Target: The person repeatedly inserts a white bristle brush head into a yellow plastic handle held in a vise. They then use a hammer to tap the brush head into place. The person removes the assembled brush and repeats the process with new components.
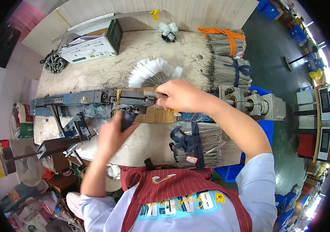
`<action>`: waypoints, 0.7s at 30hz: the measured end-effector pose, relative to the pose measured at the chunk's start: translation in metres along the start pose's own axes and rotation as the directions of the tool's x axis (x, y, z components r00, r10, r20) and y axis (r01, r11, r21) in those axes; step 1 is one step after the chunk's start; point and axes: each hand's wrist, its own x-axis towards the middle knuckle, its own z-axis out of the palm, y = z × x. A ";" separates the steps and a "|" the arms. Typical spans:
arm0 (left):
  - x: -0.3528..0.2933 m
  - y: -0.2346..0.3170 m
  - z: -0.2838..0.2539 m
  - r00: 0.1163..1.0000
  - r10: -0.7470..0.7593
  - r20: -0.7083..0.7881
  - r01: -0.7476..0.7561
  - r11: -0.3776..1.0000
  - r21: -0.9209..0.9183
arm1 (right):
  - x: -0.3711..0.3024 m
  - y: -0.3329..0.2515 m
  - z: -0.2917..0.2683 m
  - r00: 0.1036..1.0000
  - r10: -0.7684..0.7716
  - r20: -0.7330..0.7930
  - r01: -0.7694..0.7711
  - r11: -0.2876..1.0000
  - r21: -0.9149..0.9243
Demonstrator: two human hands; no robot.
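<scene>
There was my right hand [182,94], fingertips bunched at the end of the metal bar [136,95] on the long machine [72,99]; my left hand [112,135], blurred, was at the dark handle [128,120]. Whether either gripped anything, I couldn't tell. Just beyond, white brushes [146,70] fanned across the table [107,73]; wire bundles [225,73] lay rightward.

A long metal machine [89,97], blue and dark grey, lies lengthwise across the pale tabletop [147,135], reaching from its left edge past its right, with a coil spring [53,101] near the left end. A dark, blurred handle-like part [127,120] juts toward the tabletop's near edge.
</scene>
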 end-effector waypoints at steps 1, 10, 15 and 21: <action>0.000 -0.005 -0.029 0.993 0.066 0.093 -0.064 0.998 -0.027 | 0.004 0.000 -0.001 0.995 0.063 0.083 -0.073 0.989 0.130; -0.027 0.072 -0.005 0.820 0.111 0.562 0.522 0.260 -0.813 | -0.002 -0.008 0.002 0.996 -0.042 -0.073 0.027 0.979 -0.204; -0.033 0.100 0.053 0.876 -0.223 0.427 0.482 0.413 -0.773 | -0.037 -0.024 0.023 0.851 -0.410 -0.329 0.163 0.801 -0.576; -0.029 0.036 0.118 0.995 -0.010 -0.095 -0.030 0.912 -0.409 | -0.044 -0.002 0.086 0.984 -0.169 -0.057 0.143 0.938 -0.315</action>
